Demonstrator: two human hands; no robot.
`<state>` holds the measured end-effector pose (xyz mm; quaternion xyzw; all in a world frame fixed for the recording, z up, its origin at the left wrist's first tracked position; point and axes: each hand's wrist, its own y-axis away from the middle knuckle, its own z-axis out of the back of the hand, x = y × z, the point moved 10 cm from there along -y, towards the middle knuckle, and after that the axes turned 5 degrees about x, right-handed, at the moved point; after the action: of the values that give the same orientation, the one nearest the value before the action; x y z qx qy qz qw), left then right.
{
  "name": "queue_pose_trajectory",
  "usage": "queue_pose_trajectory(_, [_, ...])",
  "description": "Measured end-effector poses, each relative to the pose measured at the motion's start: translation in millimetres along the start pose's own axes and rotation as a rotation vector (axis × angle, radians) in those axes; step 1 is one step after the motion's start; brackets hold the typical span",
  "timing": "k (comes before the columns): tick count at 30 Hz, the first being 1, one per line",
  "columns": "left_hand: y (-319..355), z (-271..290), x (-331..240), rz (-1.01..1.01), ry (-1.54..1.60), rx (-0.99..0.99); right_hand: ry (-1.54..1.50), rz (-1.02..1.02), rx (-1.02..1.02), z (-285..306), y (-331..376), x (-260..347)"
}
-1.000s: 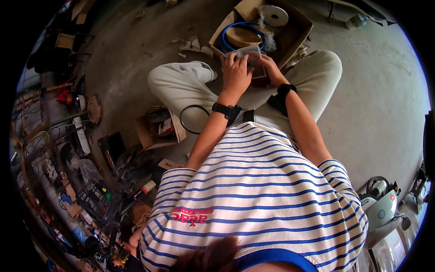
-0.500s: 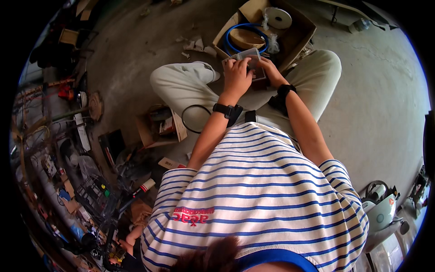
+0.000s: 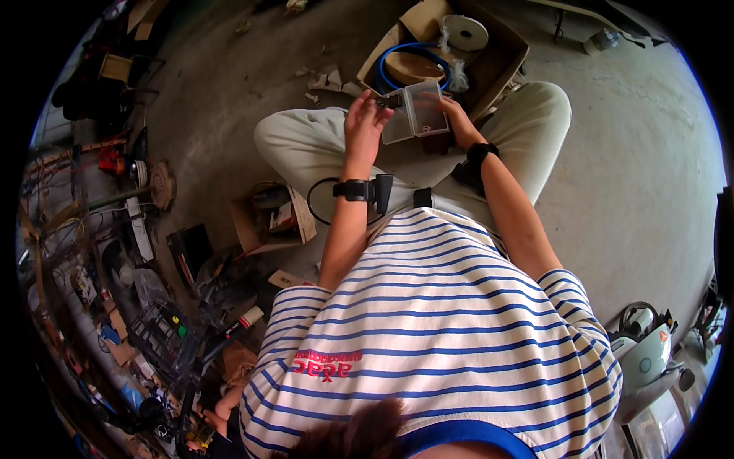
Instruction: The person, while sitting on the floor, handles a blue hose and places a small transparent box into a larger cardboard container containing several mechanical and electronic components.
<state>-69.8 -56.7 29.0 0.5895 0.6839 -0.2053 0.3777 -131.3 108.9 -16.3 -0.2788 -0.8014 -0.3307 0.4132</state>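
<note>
Drawn leftward off the clear plastic case point(image 3: 420, 115) since half a second ago, the left hand point(image 3: 365, 126) has turned its palm inward, and both halves of the case now show; nearest, the striped shirt point(image 3: 428, 306) fills the bottom centre of the frame, with a black wristband point(image 3: 352, 190) on the left wrist above it; farther up, at upper centre, the left fingers seem pinched on a small dark piece point(image 3: 393, 101) beside the case's left half; the right hand point(image 3: 459, 122) grips the case's right edge, some of its fingers hidden behind the plastic; as far as can be judged, the opening is done and the dark piece is at least partly out, while tiny bits remain in the right half; just beyond, a cardboard box point(image 3: 501, 70) holds a blue hose coil point(image 3: 383, 67) and a white spool point(image 3: 475, 34).
</note>
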Motion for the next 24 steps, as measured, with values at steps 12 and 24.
queue_pose_trajectory(12, [-1.5, 50.7, 26.1, 0.148, 0.194, -0.082, -0.177, -0.069, -0.075, 3.8, 1.2, -5.7])
queue_pose_trajectory(24, [-5.5, 24.7, 24.2, 0.083, -0.101, 0.025, -0.115, 0.019, -0.067, 25.8, -10.2, -16.5])
